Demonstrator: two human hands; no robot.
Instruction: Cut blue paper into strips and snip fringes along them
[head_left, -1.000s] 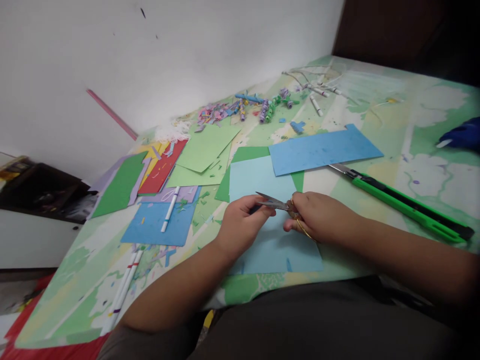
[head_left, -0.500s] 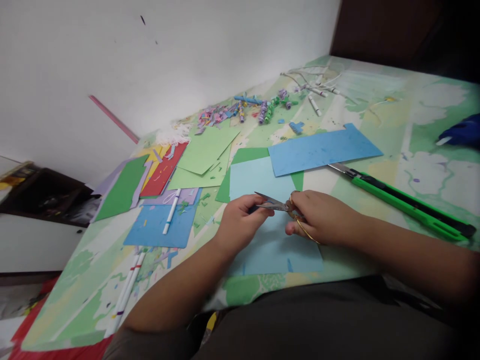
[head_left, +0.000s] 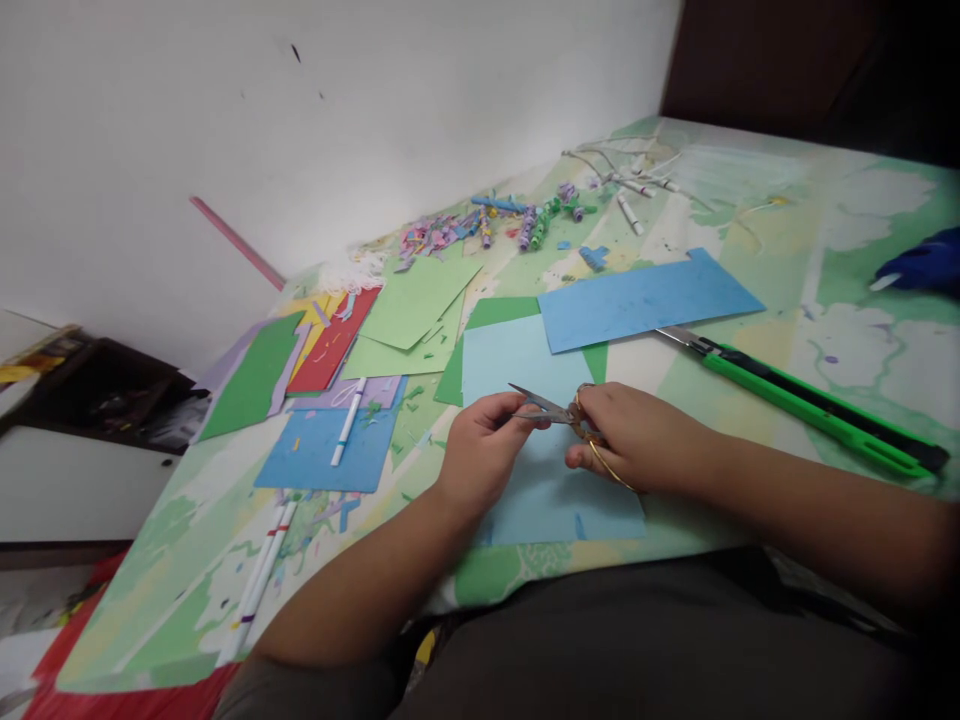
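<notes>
My right hand (head_left: 637,432) grips the gold-coloured handles of a small pair of scissors (head_left: 551,411), whose metal blades are parted and point left. My left hand (head_left: 484,445) is closed in a pinch at the blade tips, thumb against fingers. Whatever lies between those fingers is too small or hidden to make out. Both hands are above a light blue sheet (head_left: 559,500), which lies near the table's front edge. Behind it a darker blue sheet (head_left: 649,298) overlaps its far corner and a green sheet (head_left: 499,311).
A green box cutter (head_left: 825,412) lies on the right, blade showing beneath the blue sheet. Coloured sheets (head_left: 416,310) and markers (head_left: 349,420) spread leftward. Rolled paper pieces and scraps (head_left: 435,235) sit toward the wall. A blue tool with a white tip (head_left: 922,265) is far right.
The view has shifted slightly, so the things at left appear a little further right. The scissor blades look slightly wider apart; both hands stay in nearly the same place.
</notes>
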